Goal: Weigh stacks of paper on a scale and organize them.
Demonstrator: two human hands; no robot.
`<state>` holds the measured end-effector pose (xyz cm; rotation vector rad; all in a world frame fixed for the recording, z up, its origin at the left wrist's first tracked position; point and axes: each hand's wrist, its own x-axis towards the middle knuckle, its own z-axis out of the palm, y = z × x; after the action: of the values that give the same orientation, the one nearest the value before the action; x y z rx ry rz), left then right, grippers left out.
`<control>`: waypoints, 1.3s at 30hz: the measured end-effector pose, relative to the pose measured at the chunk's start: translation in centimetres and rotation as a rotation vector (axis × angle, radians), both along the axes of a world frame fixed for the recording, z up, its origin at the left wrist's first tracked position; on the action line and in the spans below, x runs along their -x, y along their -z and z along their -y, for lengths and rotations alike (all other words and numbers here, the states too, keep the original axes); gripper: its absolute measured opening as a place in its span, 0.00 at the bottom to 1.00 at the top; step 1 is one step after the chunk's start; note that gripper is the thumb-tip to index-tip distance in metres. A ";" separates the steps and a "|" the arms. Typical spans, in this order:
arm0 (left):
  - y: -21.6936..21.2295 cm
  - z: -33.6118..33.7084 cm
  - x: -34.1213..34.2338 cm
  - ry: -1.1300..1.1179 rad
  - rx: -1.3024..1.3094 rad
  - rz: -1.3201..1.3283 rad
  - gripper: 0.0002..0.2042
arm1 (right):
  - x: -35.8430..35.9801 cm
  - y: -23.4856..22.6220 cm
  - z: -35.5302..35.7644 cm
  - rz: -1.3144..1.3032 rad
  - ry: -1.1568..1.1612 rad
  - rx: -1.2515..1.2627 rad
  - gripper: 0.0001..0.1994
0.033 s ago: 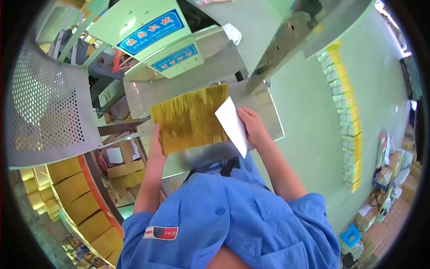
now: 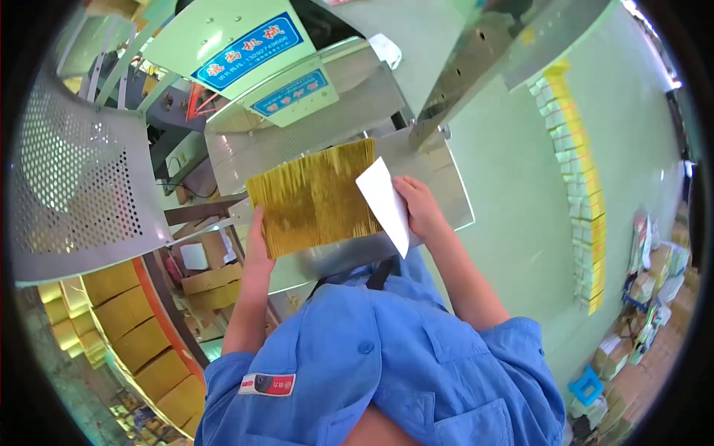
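A person in a blue work shirt stands at a steel machine, seen from above the head. Both hands hold a thick gold stack [image 2: 316,197] of thin sheets stood on edge, so its top shows as fine parallel ridges. The stack rests on the machine's metal tabletop [image 2: 454,197], just below a slanted steel chute [image 2: 297,130].

The left hand [image 2: 258,241] is clamped on the stack's lower left corner, thumb along the side. The right hand [image 2: 420,208] presses against the stack's right side and also pinches a white card [image 2: 384,201], which stands tilted between hand and stack. The two hands sit well apart, one at each end.

Judging by this, the stack is gathered and squared but not yet released; it looks like it is mid-handling, with feeding or setting down left to do.

The stack looks dense, even and shiny yellow-gold, its edges roughly aligned. To the left are a perforated metal guard [image 2: 82,178] and yellow boxes [image 2: 141,334] below.
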<state>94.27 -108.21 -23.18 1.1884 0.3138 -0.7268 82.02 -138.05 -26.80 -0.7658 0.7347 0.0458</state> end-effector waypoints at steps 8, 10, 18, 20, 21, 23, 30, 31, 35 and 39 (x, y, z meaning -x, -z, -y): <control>0.5 -0.5 0.2 -0.057 -0.066 0.035 0.23 | -1.0 5.0 0.7 -0.097 0.060 -0.012 0.11; -0.1 -0.3 0.5 -0.106 -0.103 0.009 0.23 | -1.6 5.1 0.1 -0.227 -0.059 0.521 0.09; -0.2 -0.6 0.7 -0.095 -0.089 -0.003 0.24 | -3.3 1.2 -0.7 -0.240 -0.174 1.169 0.09; -0.3 -0.5 0.7 -0.095 -0.092 -0.008 0.24 | -3.3 1.6 -0.3 -0.231 -0.200 1.245 0.09; -0.3 -0.4 0.7 -0.069 -0.070 0.006 0.24 | -3.4 2.0 0.0 -0.199 -0.184 1.303 0.09; -0.4 -0.4 0.6 -0.048 -0.046 0.017 0.24 | -3.5 2.1 -0.1 -0.166 -0.173 1.364 0.09; -0.1 -0.5 0.4 -0.062 -0.064 0.017 0.24 | -3.9 0.8 0.2 -0.138 -0.212 1.244 0.09; -0.1 -0.6 0.4 -0.063 -0.062 0.006 0.24 | -3.8 0.7 0.1 -0.107 -0.199 1.113 0.10; 0.2 -0.7 0.2 -0.050 -0.077 0.016 0.24 | -3.1 1.2 -0.3 -0.068 -0.150 0.990 0.12; 0.2 -1.1 -0.1 0.027 -0.069 0.017 0.24 | -2.1 -0.5 -0.3 -0.032 -0.112 0.637 0.17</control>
<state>94.41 -107.09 -23.35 1.2658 0.3116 -0.7334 84.08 -137.72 -26.35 -1.4159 0.7418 -0.0799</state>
